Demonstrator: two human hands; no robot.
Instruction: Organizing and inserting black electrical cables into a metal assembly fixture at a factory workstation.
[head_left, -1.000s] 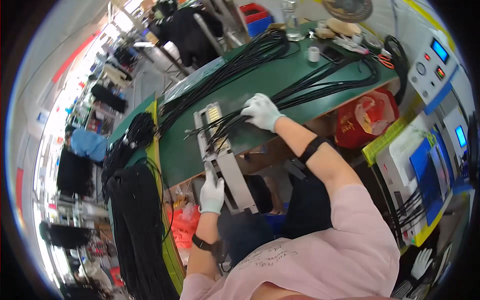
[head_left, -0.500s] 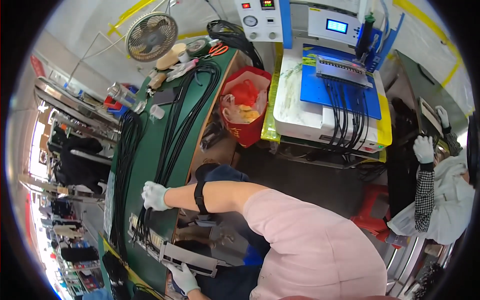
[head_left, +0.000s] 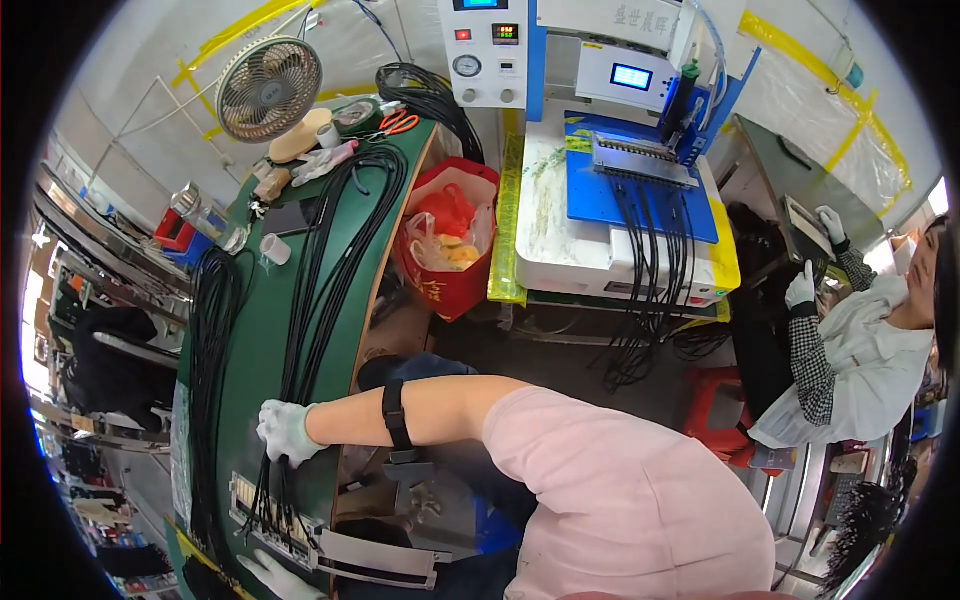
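Note:
My right hand (head_left: 288, 433), in a white glove, is closed round a bundle of black cables (head_left: 312, 330) over the green table. Below it, the cables' ends fan out across a slotted metal fixture (head_left: 242, 497) near the table's lower end. A long silver metal plate (head_left: 385, 561) adjoins the fixture and sticks out past the table edge. My left hand (head_left: 282, 576), also gloved, lies low beside the fixture with its fingers stretched out; part of it is cut off by the frame's edge.
Another cable bundle (head_left: 212, 330) runs along the table's far left side. A fan (head_left: 268, 90), scissors (head_left: 398, 122) and a white cup (head_left: 275, 250) stand farther up. A red bag (head_left: 450, 290) sits beside the table. A machine (head_left: 640, 225) and a gloved co-worker (head_left: 860, 350) are to the right.
My left hand has come off the metal plate and moved left, down beside the fixture. My right hand still grips the cables, slightly lower. The whole view has shifted.

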